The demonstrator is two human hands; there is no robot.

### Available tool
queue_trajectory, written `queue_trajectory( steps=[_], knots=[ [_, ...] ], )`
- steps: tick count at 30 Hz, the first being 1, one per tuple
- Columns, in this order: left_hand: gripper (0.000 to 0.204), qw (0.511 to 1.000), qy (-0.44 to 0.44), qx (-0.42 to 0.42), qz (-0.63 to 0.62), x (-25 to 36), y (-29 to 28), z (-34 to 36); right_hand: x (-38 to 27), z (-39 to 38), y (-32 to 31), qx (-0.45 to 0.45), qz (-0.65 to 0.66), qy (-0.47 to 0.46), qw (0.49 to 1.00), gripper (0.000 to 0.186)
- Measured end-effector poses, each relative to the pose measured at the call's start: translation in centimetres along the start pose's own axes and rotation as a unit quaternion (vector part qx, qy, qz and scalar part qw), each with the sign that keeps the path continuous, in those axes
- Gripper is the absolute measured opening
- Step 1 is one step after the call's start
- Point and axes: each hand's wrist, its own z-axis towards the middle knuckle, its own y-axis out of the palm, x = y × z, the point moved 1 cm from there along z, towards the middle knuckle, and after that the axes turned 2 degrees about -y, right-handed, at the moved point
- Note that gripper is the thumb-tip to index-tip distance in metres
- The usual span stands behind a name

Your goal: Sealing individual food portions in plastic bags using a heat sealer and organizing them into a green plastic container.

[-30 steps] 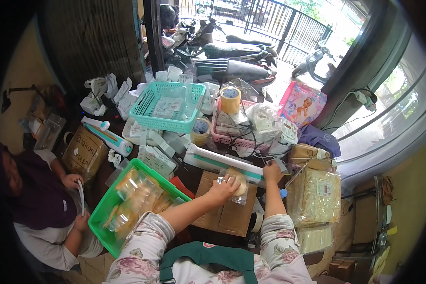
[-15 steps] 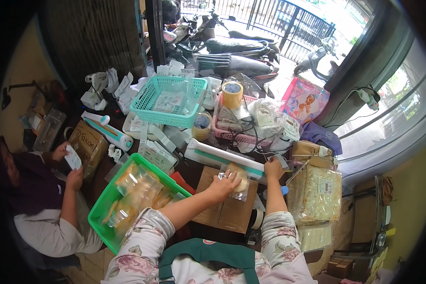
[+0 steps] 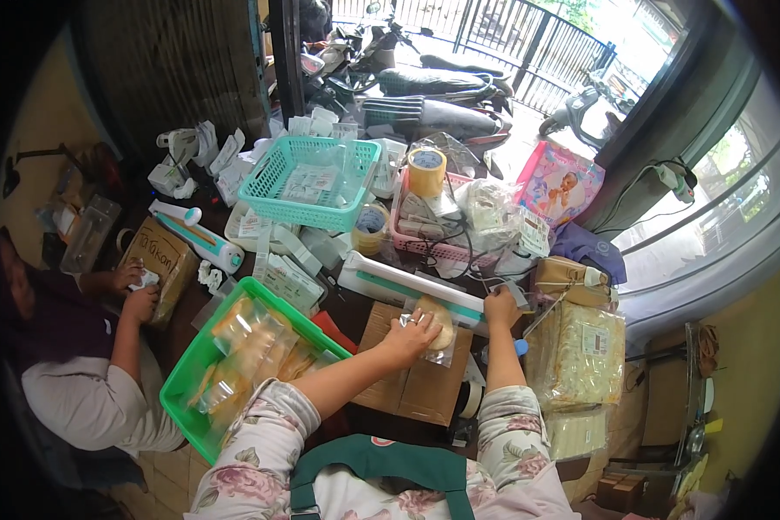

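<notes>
A clear plastic packet point(image 3: 442, 336) of round, flat, pale-brown food lies on a cardboard box point(image 3: 433, 393). My left hand point(image 3: 410, 338) rests over its left side, fingers spread and pressing on it; my thumb is mostly hidden. The packet's far end meets the long white-and-teal bag sealer point(image 3: 407, 289) just beyond the box. At the sealer's right end, my right hand point(image 3: 501, 310) is closed round the end of its arm. To my left, a green tub point(image 3: 186, 368) holds several similar plastic packets with orange-brown contents.
Behind the sealer stand a teal basket point(image 3: 260, 208), a pink basket point(image 3: 400, 232) and tape rolls point(image 3: 426, 173). Stacked flat packs point(image 3: 576, 355) sit at right. A second sealer point(image 3: 201, 243) lies left. At far left, a co-worker's hands point(image 3: 139, 290) hold white paper beside a box.
The co-worker's hands have lowered slightly, and the white paper is now bunched between them near the box. My own hands and the packet stay almost in place.
</notes>
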Motion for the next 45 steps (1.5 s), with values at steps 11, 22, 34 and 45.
queue_trajectory(
  steps=[11,22,34,45],
  knots=[
    [0.048,1.000,-0.008,0.021,-0.001,0.6,-0.5,-0.1,-0.4,-0.2,-2.7,0.032,0.041,-0.043,0.998,0.025],
    [0.040,0.967,-0.032,0.248,-0.057,6.6,-3.6,-4.5,-2.3,-13.0,-10.7,0.226,0.318,-0.060,0.919,0.051],
    [0.051,0.957,-0.022,0.287,0.045,4.0,-8.0,-24.0,-8.8,-21.5,-9.3,-0.389,0.667,-0.102,0.627,0.027],
    [0.040,0.809,-0.527,0.248,0.086,0.0,-4.2,-41.5,-20.1,-30.6,-7.3,-0.599,0.526,-0.267,0.541,0.028]
  ],
)
